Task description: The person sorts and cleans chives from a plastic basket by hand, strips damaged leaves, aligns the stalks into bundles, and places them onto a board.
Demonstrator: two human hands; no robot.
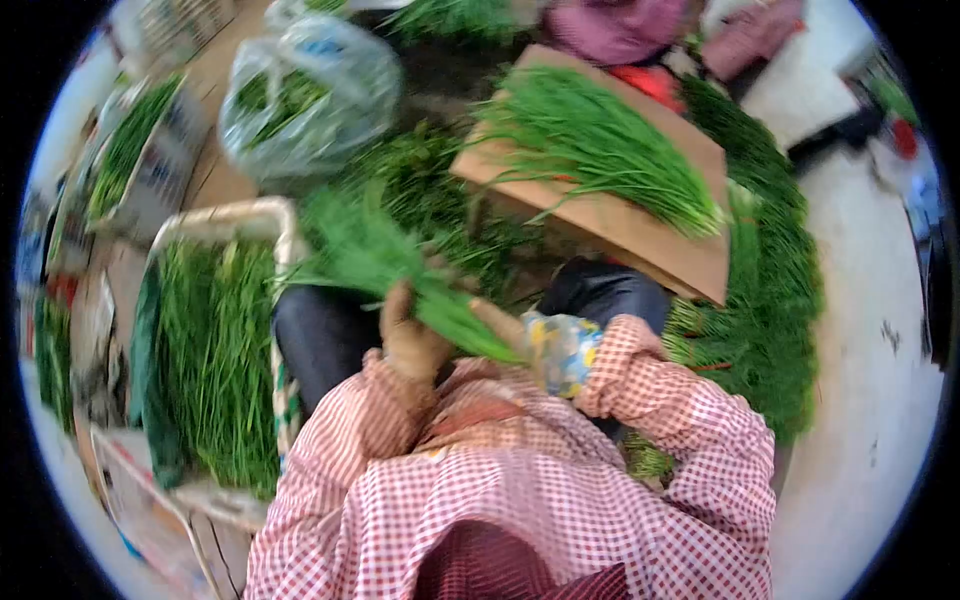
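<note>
A bunch of feathery greens point(375, 250) lies slantwise in front of my lap, its leaves towards the upper left and its pale stems towards the lower right. My left hand point(413, 335) is closed around its middle, thumb on top. My right hand point(500, 322), below a yellow-and-blue patterned cuff, is at the stem end with its fingers pressed on the stalks. Motion blurs the leaves and fingertips. Beyond my right knee, long thin green stalks point(600, 145) lie on a wooden board point(590, 210).
On the left stands a white-rimmed crate point(285, 225) full of long greens. A clear plastic bag point(330, 130) of leaves sits ahead. Loose greens point(420, 165) cover the floor before me, and a large heap of greens point(770, 300) lies along the right.
</note>
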